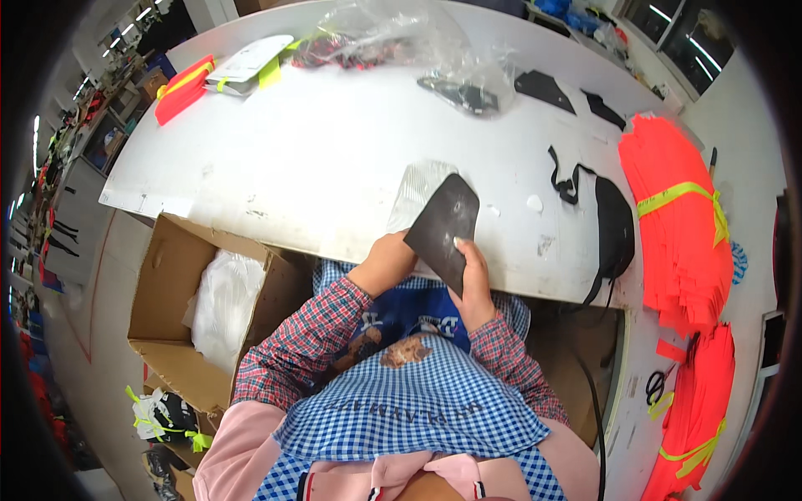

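Observation:
A flat black panel [447,227] with a few pale marks is raised and tilted just above the table's near edge. My right hand [474,282] grips its right side, thumb on the face and fingers behind. At its left edge, my left hand [388,262] is closed, with its fingertips hidden behind the panel. Partly covered by the panel, a clear ribbed plastic bag [412,190] lies on the white table [317,150].
An open cardboard box [159,288] with clear plastic bags [227,305] stands at left. Orange fabric bundles [678,217] line the right, near black scissors [656,387]. A black pouch with straps [614,225] lies at the table's right. Plastic-wrapped items [376,42] sit at the back.

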A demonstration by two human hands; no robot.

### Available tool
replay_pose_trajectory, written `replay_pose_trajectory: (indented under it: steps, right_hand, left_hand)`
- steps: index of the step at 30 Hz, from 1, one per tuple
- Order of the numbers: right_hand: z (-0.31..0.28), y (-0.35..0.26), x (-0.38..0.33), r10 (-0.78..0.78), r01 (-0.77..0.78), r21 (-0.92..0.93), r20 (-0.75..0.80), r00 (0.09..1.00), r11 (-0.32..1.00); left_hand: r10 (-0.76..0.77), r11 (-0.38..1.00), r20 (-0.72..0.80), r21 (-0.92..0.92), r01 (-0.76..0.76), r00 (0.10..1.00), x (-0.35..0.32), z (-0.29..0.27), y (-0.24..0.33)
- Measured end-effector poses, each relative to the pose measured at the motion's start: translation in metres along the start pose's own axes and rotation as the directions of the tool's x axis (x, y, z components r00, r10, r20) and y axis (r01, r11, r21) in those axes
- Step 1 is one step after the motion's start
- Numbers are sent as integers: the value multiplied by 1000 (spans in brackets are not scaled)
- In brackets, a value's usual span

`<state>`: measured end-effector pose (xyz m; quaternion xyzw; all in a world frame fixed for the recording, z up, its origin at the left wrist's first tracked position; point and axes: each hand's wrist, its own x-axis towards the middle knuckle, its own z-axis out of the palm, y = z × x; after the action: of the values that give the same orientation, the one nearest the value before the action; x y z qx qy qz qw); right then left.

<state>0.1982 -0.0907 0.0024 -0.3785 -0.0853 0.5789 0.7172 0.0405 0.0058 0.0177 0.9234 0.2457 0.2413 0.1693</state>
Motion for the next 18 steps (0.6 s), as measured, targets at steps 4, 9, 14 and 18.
replay_pose_trajectory:
  steps: [4, 9, 14, 18]
  right_hand:
    - [1, -1, -1, 0, 0, -31, -4, 1000, 1000]
    - [-2, -1, -2, 17, -17, -3, 3, 1000, 1000]
    - [-7, 2, 1, 38, -38, 0, -2, 999, 999]
    - [-9, 4, 4, 42, -43, 38, 28, 999, 998]
  left_hand:
    - [-524, 653, 235, -506, 563, 819, 1, -52, -17]
    - [-756, 488, -19, -682, 544, 654, -53, -157, -65]
    - [-799, 600, -453, -641, 479, 395, -186, -255, -106]
    - [-602, 638, -796, -429, 640, 66, -292, -294, -114]
